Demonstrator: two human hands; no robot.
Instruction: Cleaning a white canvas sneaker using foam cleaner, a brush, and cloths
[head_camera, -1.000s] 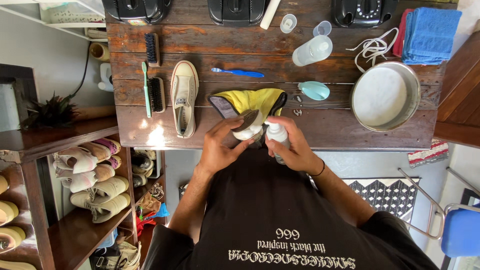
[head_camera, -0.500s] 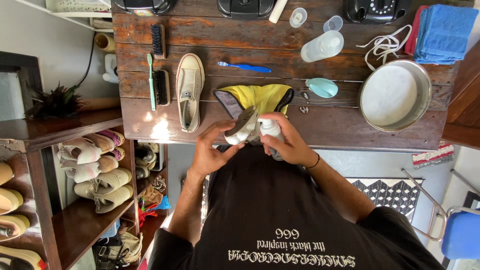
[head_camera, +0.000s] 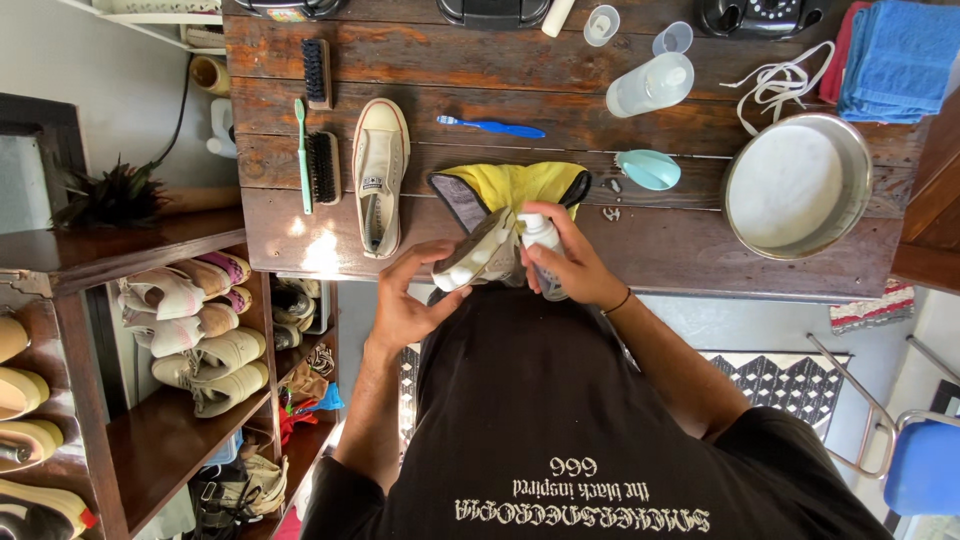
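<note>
A: Far left: wooden shoe rack (head_camera: 150, 330), shelves stocked with pale shoes (head_camera: 200, 350). Spiky potted plant (head_camera: 115, 195) on top.

B: Confirmed. Wooden table (head_camera: 300, 215) next. Left end?

A: Small black brush (head_camera: 317, 72) near the back edge. Below it, green toothbrush (head_camera: 301, 155) lying just beside a larger black brush (head_camera: 323, 167). Then a white sneaker (head_camera: 381, 172), sole down, unlaced, toe toward the back.

B: Left hand (head_camera: 410, 300)?

A: At the front table edge, fingers closed around a second white shoe (head_camera: 478, 262), held tilted, sole side partly showing. Firm grasp.

B: Behind it?

A: Yellow cloth (head_camera: 515, 185) with dark trim spread on the table, partly hidden by the held shoe. Blue toothbrush (head_camera: 492, 126) farther back, well apart.

B: Right hand (head_camera: 570, 265)?

A: Wrapped around a white spray bottle (head_camera: 541, 240), nozzle end up against the held shoe. Grip closed on the bottle; dark band on the wrist.

B: Right of centre?

A: Teal scoop-shaped piece (head_camera: 648, 169) near the cloth. Clear plastic bottle (head_camera: 650, 85) lying on its side, two small clear cups (head_camera: 602, 22) behind. White laces (head_camera: 775, 85) in a loose pile. Round metal basin (head_camera: 797, 185) with pale contents. Folded blue towels (head_camera: 895, 60) at the far corner.

B: Off the table?

A: Blue chair (head_camera: 925, 465) at lower right, patterned rug (head_camera: 780, 375) beside it.
</note>
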